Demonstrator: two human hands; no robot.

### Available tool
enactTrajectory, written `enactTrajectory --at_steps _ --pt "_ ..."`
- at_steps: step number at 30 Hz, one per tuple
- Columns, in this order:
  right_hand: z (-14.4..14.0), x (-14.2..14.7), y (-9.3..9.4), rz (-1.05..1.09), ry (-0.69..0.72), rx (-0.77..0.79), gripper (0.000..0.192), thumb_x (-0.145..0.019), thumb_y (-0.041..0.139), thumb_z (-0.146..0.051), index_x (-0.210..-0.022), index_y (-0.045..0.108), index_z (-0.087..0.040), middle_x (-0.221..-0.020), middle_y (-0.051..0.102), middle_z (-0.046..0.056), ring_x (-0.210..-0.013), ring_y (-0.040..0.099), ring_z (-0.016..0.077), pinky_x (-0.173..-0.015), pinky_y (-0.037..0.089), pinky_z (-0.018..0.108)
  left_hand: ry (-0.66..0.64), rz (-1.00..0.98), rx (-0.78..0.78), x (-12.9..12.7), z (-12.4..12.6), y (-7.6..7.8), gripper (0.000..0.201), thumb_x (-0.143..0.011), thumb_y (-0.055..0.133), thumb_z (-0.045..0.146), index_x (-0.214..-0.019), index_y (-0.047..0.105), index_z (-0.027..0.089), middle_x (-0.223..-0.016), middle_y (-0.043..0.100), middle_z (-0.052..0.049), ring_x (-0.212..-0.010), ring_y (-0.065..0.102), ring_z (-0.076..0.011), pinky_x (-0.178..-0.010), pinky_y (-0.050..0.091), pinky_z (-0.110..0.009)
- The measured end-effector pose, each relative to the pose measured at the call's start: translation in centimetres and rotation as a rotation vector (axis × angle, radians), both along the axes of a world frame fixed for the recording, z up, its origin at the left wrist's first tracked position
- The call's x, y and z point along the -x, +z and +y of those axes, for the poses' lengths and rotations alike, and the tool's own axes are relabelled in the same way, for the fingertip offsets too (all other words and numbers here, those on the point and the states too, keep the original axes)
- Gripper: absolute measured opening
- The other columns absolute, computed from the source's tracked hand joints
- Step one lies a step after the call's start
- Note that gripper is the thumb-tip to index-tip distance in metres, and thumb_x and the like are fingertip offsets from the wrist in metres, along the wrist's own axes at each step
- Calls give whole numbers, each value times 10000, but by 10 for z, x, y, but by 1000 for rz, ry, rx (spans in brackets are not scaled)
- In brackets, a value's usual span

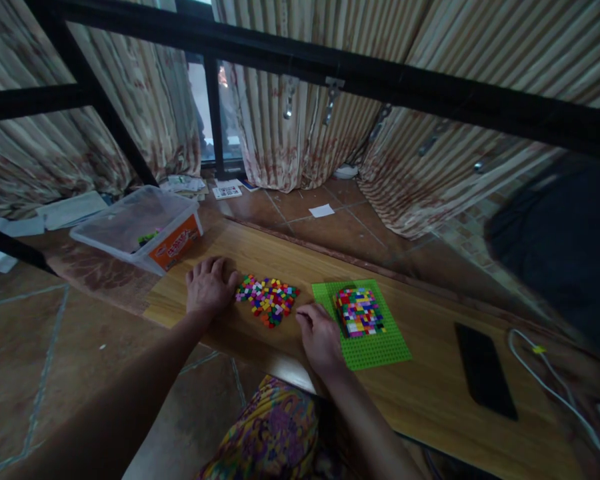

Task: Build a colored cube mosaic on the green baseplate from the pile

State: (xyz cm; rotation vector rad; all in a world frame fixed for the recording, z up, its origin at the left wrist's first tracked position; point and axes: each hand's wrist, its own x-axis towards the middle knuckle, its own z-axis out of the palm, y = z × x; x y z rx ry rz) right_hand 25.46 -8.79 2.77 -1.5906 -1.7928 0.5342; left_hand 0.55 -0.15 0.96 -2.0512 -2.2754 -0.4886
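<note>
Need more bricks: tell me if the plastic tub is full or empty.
Nearly empty: through the clear tub only a few small pieces show on its bottom; no lid on it.

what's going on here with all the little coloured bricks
A person sits at a low wooden board with both hands down. The left hand rests flat beside a loose pile of small coloured bricks. The right hand lies between that pile and a green baseplate, which carries a partly built block of mixed-colour bricks. A phone lies further right.

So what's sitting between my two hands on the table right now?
In the head view, a loose pile of small coloured bricks lies between the left hand and the right hand.
</note>
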Motion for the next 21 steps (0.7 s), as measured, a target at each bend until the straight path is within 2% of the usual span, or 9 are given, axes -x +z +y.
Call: enactTrajectory --at_steps 5,10,13,15,21 --pt "-36 -21 14 263 -83 12 186 -923 516 -287 -960 687 -224 -902 705 30 -840 655 164 -756 492 261 6 -5 23 -1 0 4 554 -896 381 520 -1311 540 190 -1373 527 -125 -1244 449 -342 -1036 328 -489" --pt "-59 -81 9 342 -323 -23 243 -889 568 -376 -988 718 -213 -964 711 62 -857 659 186 -760 516 300 0 7 27 0 1 4 571 -898 362 531 -1326 522 189 -1384 515 -129 -1254 445 -348 -1031 334 -490" --pt "-59 -119 6 295 -450 -27 313 -881 547 -407 -1007 718 -177 -951 710 90 -795 661 196 -694 521 307 -12 14 18 0 1 3 580 -895 359 539 -1324 520 183 -1379 516 -135 -1251 445 -356 -1024 338 -502" --pt "-54 -135 6 209 -478 -54 332 -870 543 -414 -983 724 -160 -947 716 107 -817 662 214 -709 518 320 -15 15 16 0 1 4 577 -897 358 535 -1321 521 181 -1379 516 -138 -1255 443 -355 -1025 339 -503" --pt "-33 -141 8 10 -508 -51 375 -833 549 -429 -997 726 -142 -969 741 132 -846 686 257 -777 524 375 -17 13 40 -1 1 7 576 -900 359 532 -1324 522 179 -1390 507 -145 -1277 426 -351 -1050 324 -506"
